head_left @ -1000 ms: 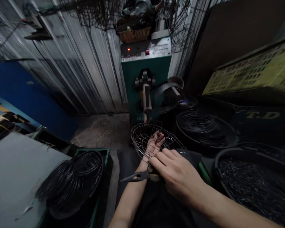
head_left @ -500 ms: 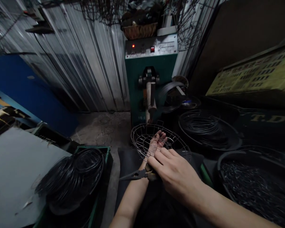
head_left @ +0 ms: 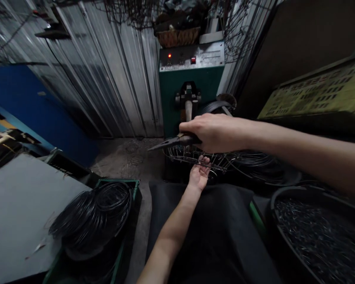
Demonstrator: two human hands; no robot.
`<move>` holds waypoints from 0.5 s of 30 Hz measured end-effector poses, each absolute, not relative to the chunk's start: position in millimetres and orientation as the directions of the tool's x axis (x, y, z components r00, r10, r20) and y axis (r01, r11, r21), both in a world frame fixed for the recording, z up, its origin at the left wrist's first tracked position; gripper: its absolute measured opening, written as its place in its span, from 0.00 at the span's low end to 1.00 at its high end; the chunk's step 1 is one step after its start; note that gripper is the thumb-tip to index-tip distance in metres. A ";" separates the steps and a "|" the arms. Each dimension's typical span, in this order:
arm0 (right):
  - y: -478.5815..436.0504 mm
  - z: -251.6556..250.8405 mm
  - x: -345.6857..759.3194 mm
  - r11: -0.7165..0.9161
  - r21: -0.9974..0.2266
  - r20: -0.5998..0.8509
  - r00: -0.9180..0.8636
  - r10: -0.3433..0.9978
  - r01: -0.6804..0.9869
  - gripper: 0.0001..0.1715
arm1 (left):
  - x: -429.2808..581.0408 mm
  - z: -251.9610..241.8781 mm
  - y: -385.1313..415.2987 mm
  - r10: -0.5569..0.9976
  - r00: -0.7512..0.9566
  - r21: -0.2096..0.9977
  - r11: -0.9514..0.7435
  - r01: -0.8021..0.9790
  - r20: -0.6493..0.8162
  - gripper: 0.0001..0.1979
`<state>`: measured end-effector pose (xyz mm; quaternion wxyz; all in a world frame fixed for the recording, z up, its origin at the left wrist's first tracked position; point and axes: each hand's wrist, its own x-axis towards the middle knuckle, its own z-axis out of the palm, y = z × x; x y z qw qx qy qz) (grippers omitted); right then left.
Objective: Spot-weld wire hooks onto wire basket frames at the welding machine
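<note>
On my head-camera feed, the right hand (head_left: 208, 133), clamped on pliers (head_left: 172, 141), is above the wire basket (head_left: 218, 164). The left hand (head_left: 199, 174), apart and lower, lies palm up at the basket; whether it grips, I cannot tell. Beyond both hands: a green machine (head_left: 173, 81).

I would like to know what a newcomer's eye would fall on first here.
Probably the right hand, mid-picture, gripping needle-nose pliers that partly cover a wire basket. Just below, the left hand is at the basket's near rim. Behind, a red light glows atop the green machine.
</note>
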<state>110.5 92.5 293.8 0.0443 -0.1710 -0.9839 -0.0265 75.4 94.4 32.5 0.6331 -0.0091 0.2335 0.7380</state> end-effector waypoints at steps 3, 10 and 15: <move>102.1 306.5 97.7 0.921 0.011 0.056 -0.920 0.388 0.390 0.10 | 75.7 38.9 93.3 0.941 -0.181 0.318 -0.085 -0.944 -0.285 0.11; 102.8 320.4 80.9 0.885 0.133 -0.058 -0.888 0.457 0.447 0.12 | 77.7 43.4 91.0 0.926 -0.194 0.271 -0.106 -0.957 -0.323 0.11; 141.3 307.6 74.4 0.917 -0.017 0.082 -0.914 0.398 0.398 0.09 | 80.1 45.0 90.9 0.919 -0.188 0.242 -0.106 -0.964 -0.347 0.11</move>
